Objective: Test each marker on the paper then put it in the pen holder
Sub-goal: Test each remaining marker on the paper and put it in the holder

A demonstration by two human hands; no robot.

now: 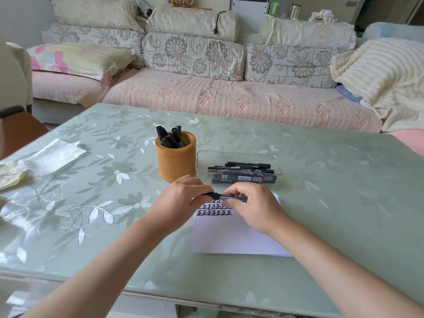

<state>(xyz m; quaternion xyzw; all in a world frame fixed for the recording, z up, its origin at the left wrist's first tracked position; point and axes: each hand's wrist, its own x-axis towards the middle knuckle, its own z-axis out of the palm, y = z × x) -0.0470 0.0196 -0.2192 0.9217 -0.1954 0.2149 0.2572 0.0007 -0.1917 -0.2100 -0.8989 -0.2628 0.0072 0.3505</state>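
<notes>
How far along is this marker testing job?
Several markers already stand in the orange pen holder, and rows of test marks fill the paper's top. The left hand and right hand grip the current marker above it. More markers wait in the clear tray.

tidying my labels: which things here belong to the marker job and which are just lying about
Job: marker gripped by left hand and right hand, paper, pen holder, clear tray of markers.
Lying about: silver sheet, pale cloth, sofa, blanket.
</notes>
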